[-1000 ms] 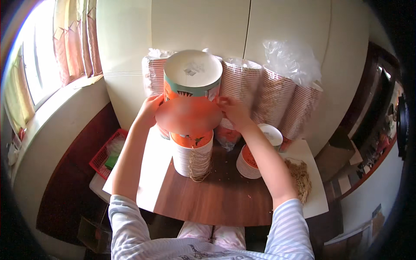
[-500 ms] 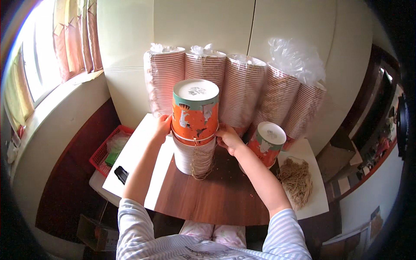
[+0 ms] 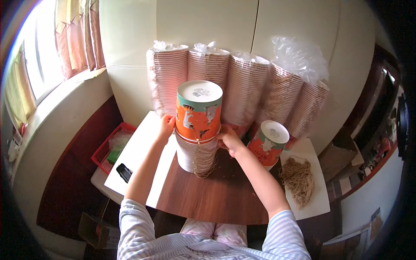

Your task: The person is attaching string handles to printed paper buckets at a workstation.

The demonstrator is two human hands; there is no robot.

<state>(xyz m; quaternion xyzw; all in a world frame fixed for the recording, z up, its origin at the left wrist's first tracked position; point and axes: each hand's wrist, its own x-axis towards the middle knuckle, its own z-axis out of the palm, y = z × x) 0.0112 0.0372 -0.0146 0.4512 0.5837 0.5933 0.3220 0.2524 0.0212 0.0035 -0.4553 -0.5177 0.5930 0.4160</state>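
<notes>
An orange and green paper bucket (image 3: pixel 199 117) with animal pictures stands upside down, its white base up, on top of a stack of nested white buckets (image 3: pixel 196 157). Twine handles (image 3: pixel 203 162) dangle down the front of that stack. At the bucket's lower left rim, my left hand (image 3: pixel 166 127) is closed against its side. My right hand (image 3: pixel 229 141) grips the rim from the right, fingers bent and partly hidden behind it. Right of the stack stands another upturned orange bucket (image 3: pixel 268 144), touched by neither hand.
Tall bagged stacks of buckets (image 3: pixel 170 82) line the back of the table (image 3: pixel 208 203), one under bunched clear plastic (image 3: pixel 299 60). A bundle of twine (image 3: pixel 299 177) lies at right, a black object (image 3: pixel 124 172) at left. A red basket (image 3: pixel 102 158) sits beyond the left edge.
The view has shifted slightly, moving everything a little to the right in the picture. Both hands stay at the rim of the orange bucket.
</notes>
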